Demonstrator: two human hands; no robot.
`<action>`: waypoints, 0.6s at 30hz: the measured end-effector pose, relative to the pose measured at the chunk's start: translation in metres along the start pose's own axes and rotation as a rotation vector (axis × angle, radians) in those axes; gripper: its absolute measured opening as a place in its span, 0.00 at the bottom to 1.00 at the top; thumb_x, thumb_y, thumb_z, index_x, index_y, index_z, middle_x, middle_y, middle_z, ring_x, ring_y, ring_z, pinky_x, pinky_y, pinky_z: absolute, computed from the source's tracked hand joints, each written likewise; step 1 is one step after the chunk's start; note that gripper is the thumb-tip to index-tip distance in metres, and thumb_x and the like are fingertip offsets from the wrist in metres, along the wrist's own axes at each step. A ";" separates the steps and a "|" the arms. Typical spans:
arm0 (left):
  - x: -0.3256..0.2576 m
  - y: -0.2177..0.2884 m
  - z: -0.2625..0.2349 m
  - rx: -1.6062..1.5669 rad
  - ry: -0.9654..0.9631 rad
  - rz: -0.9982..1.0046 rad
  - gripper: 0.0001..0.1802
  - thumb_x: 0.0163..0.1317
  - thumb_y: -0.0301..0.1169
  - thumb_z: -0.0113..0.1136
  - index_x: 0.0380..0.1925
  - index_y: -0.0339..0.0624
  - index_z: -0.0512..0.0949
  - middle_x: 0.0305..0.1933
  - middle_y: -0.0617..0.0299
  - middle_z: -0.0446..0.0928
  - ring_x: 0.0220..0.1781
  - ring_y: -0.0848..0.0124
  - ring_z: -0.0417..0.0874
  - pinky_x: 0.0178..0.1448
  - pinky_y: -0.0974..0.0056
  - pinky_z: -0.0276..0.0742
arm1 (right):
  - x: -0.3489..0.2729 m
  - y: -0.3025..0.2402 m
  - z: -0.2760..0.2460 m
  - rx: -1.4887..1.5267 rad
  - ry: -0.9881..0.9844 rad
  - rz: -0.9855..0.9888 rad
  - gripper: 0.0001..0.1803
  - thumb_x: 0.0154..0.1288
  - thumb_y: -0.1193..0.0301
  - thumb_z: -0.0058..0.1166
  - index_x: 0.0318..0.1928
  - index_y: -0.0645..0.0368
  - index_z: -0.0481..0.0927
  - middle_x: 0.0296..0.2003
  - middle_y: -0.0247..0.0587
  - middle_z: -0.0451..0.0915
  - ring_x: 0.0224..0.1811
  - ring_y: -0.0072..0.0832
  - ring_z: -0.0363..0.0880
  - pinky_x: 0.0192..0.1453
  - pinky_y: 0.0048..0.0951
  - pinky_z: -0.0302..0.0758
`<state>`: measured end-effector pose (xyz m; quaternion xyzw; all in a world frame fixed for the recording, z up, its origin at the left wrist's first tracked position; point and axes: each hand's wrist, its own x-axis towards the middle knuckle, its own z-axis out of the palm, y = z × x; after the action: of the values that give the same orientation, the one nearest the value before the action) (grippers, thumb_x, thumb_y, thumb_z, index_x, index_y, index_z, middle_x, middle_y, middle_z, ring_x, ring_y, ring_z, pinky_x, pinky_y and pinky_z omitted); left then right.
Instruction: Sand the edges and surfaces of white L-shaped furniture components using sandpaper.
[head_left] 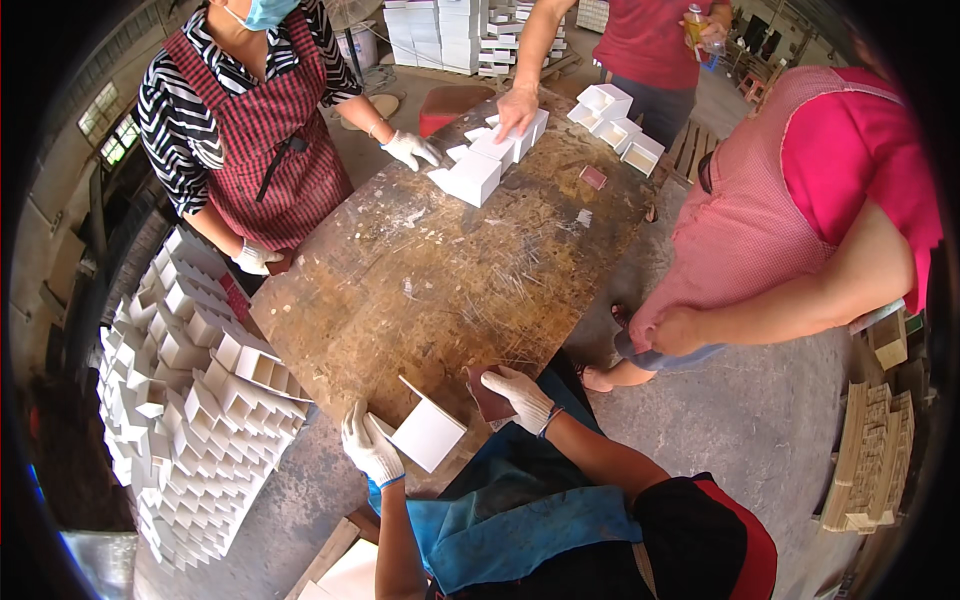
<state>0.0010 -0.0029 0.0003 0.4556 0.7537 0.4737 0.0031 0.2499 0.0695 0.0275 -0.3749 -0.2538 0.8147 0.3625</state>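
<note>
My left hand (370,447), in a white glove, grips a small white open box (428,430) at the near edge of the worn wooden table (440,270). Also gloved, my right hand (520,395) presses on a dark red sanding pad (488,397) lying on the table edge just right of the box. The box is tilted on a corner, with its open side facing away from me.
A large pile of white boxes (190,400) lies on the floor at the left. More white boxes (480,170) sit at the table's far end, where a person in a striped top and checked apron (250,110) and another person (640,40) stand. A person in pink (790,210) stands at the right. Wooden blocks (870,450) are stacked at far right.
</note>
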 end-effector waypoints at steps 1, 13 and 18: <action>0.000 0.000 0.000 0.000 0.000 0.000 0.11 0.62 0.22 0.51 0.42 0.35 0.79 0.46 0.49 0.79 0.51 0.54 0.78 0.59 0.56 0.70 | 0.000 -0.001 0.000 0.000 0.000 0.000 0.20 0.68 0.64 0.51 0.56 0.62 0.72 0.46 0.37 0.79 0.46 0.24 0.79 0.52 0.24 0.76; 0.001 0.002 0.001 0.014 0.007 0.024 0.11 0.62 0.21 0.51 0.42 0.36 0.79 0.45 0.49 0.79 0.50 0.54 0.78 0.58 0.56 0.71 | 0.001 0.001 -0.003 0.025 -0.008 -0.006 0.19 0.68 0.66 0.52 0.55 0.62 0.72 0.47 0.38 0.78 0.48 0.24 0.78 0.53 0.24 0.75; 0.001 -0.001 0.002 0.019 0.018 0.045 0.11 0.62 0.21 0.51 0.42 0.36 0.79 0.45 0.50 0.79 0.49 0.55 0.78 0.56 0.56 0.72 | 0.002 0.001 -0.002 -0.001 0.002 -0.003 0.20 0.67 0.64 0.52 0.56 0.61 0.73 0.46 0.38 0.80 0.45 0.24 0.80 0.50 0.23 0.76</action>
<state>0.0006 -0.0009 -0.0009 0.4682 0.7476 0.4706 -0.0184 0.2507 0.0705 0.0248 -0.3752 -0.2543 0.8138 0.3637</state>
